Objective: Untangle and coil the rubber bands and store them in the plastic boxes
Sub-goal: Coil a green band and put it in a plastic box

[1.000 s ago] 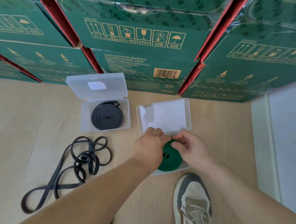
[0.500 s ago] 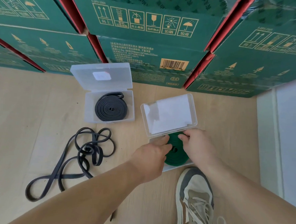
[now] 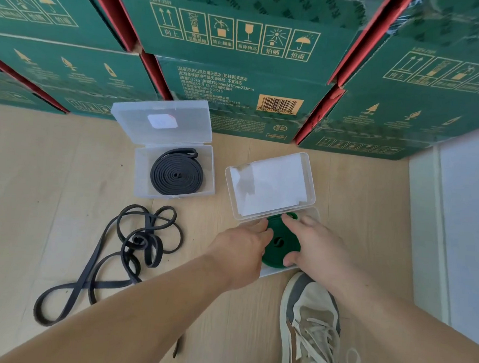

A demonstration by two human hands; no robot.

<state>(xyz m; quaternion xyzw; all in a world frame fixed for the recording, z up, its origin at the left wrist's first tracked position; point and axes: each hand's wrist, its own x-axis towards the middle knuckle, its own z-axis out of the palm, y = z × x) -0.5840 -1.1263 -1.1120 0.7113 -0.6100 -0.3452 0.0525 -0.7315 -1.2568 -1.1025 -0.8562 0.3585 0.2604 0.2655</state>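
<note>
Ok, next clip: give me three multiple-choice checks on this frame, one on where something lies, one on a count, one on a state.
1. Where is the tangled black band?
A. inside a box
B. on the floor
C. hung on a hook

2. How many clear plastic boxes show?
A. one
B. two
C. three

3. The lid over the coiled black band is:
A. shut
B. open
C. missing

Answers:
1 B: it sprawls on the wood, nearer the camera than the left box.
2 B: that one, plus the right box, where the left hand and right hand touch the coiled green band.
3 B: it stands hinged back.
</note>
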